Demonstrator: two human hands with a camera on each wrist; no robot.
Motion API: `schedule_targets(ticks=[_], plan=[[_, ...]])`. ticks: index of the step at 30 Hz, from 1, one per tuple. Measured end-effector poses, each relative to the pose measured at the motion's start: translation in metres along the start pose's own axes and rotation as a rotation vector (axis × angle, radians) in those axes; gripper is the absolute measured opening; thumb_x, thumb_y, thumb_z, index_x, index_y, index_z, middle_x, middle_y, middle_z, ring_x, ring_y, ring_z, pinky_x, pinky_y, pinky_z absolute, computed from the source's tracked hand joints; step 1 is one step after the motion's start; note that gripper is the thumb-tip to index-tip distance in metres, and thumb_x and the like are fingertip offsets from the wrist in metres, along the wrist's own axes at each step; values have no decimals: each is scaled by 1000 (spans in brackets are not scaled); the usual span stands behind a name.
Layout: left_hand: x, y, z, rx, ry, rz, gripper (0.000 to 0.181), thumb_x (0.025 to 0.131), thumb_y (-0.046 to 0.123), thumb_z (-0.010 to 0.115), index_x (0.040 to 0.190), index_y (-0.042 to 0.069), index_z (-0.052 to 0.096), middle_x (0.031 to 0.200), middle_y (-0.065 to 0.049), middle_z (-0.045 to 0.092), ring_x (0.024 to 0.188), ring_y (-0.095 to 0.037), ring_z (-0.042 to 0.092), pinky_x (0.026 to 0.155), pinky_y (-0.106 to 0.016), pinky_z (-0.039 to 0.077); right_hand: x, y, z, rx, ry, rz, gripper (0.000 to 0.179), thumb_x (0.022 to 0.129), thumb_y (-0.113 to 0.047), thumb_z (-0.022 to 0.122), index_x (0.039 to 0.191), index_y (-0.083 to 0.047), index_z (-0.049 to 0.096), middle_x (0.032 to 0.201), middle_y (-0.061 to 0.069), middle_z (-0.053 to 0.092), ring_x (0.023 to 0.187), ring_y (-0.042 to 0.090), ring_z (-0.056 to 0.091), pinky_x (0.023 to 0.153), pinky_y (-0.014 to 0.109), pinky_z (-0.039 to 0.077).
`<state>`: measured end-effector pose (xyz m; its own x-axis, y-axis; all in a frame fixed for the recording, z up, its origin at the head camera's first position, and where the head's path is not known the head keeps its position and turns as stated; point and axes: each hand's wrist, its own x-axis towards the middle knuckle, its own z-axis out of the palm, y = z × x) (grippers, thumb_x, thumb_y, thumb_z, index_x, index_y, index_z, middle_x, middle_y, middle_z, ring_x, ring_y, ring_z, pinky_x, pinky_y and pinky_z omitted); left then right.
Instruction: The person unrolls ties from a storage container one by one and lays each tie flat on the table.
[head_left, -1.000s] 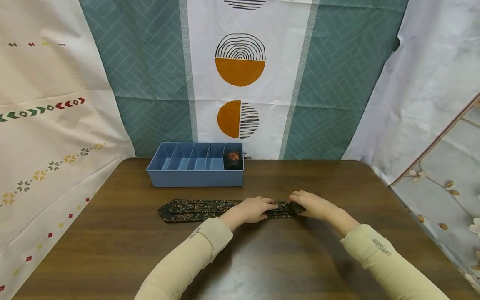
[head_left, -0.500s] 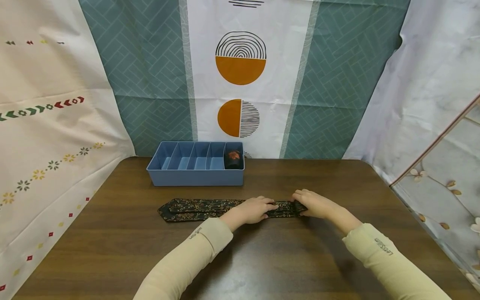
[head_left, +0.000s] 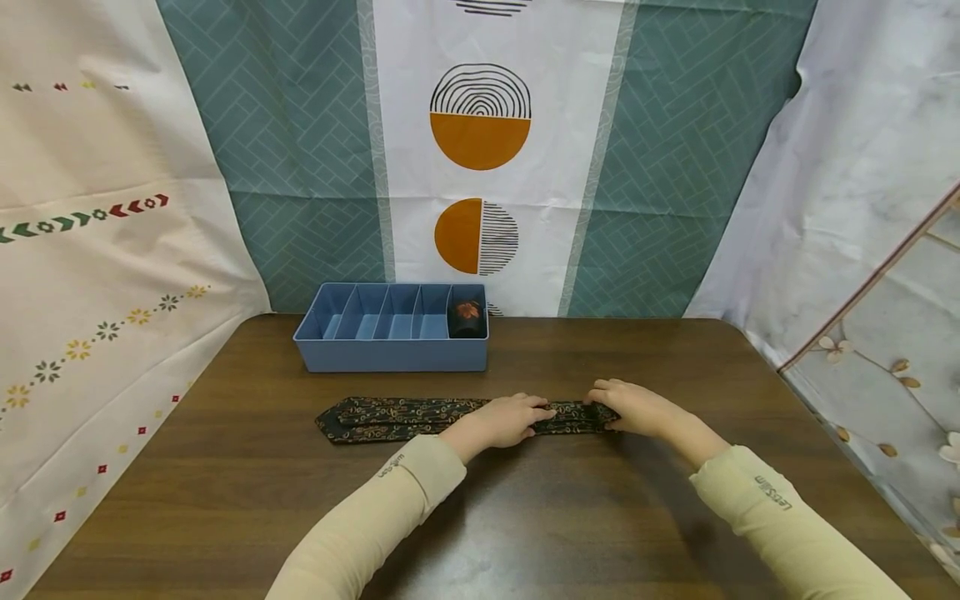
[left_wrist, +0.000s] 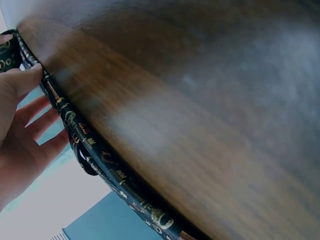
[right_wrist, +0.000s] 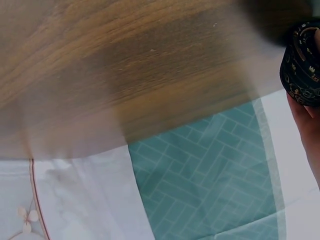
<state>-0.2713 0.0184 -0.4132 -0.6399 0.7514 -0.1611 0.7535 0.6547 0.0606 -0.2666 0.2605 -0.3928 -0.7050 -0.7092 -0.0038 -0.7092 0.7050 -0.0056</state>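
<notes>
On my head feed: tie (head_left: 412, 412) lies flat on the table (head_left: 547, 517), running across the middle of the frame, dark with gold-orange print. It's doubled, one pointed end on top of the other, both points to the left. Its right end is curled into a small coil under the right hand.

Left hand (head_left: 510, 419), just right of frame centre: fingers fairly straight and loosely spread, laid over the tie. My left wrist view has the thumb on the tie's near edge and the other fingers across on its far side, upper left; the strip runs from there down to bottom centre, with a loop sticking out below the hand. I read that as a light touch.

Right hand (head_left: 630, 408), right of centre: curled round the coil, so it's holding the tie. My right wrist view puts the coil at the right edge, layers visible, fingers under it; most of the hand is cut off there, so I can't tell how tight.

Blue box (head_left: 393, 357) sits above the tie, left of centre, well apart from both hands. Five slots; the rightmost has a dark roll (head_left: 467, 319) with an orange leaf print. Teal-and-white curtain (head_left: 667, 167) fills the upper frame.
</notes>
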Motion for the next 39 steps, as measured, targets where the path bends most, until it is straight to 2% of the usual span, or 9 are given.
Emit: schedule_targets(ticks=[6, 12, 20, 26, 33, 39], plan=[[-1, -2, 1, -25, -3, -3, 49, 97, 23, 53, 145, 26, 40, 150, -1, 37, 136, -19, 39, 103, -33, 44, -2, 2, -1, 1, 27, -20, 34, 70, -8, 81, 98, -7, 61, 98, 5, 60, 94, 27, 60, 81, 39, 52], [-4, -5, 0, -49, -3, 2, 49, 96, 23, 54, 144, 26, 41, 150, -1, 37, 136, -19, 39, 104, -33, 42, -3, 2, 0, 1, 24, -15, 36, 70, -7, 81, 98, -7, 59, 98, 6, 61, 94, 27, 61, 82, 40, 52], [-9, -11, 1, -78, -1, 8, 49, 96, 21, 54, 144, 24, 42, 149, -2, 38, 136, -20, 39, 103, -36, 44, -3, 3, 1, -7, 17, -21, 41, 70, -6, 81, 106, -4, 62, 102, 8, 62, 98, 31, 61, 86, 44, 51], [-13, -15, 2, -76, -13, 1, 50, 97, 21, 53, 145, 25, 40, 149, -1, 38, 136, -19, 38, 103, -38, 44, -3, 1, 0, 2, 11, -6, 41, 69, -7, 81, 103, -4, 59, 103, 9, 62, 99, 32, 60, 85, 44, 51], [-19, -20, 2, -67, 9, 17, 48, 96, 20, 55, 143, 23, 43, 148, -3, 40, 135, -20, 39, 103, -38, 43, -2, -2, 0, -10, 2, 8, 50, 71, -8, 80, 114, 0, 56, 109, 14, 61, 102, 35, 60, 88, 47, 50], [-24, -24, 3, -80, 21, 30, 48, 96, 18, 55, 142, 20, 44, 147, -4, 41, 134, -21, 40, 104, -37, 42, -2, 0, 2, -17, 32, -37, 39, 70, -7, 81, 103, -3, 60, 99, 9, 59, 96, 31, 60, 83, 43, 52]])
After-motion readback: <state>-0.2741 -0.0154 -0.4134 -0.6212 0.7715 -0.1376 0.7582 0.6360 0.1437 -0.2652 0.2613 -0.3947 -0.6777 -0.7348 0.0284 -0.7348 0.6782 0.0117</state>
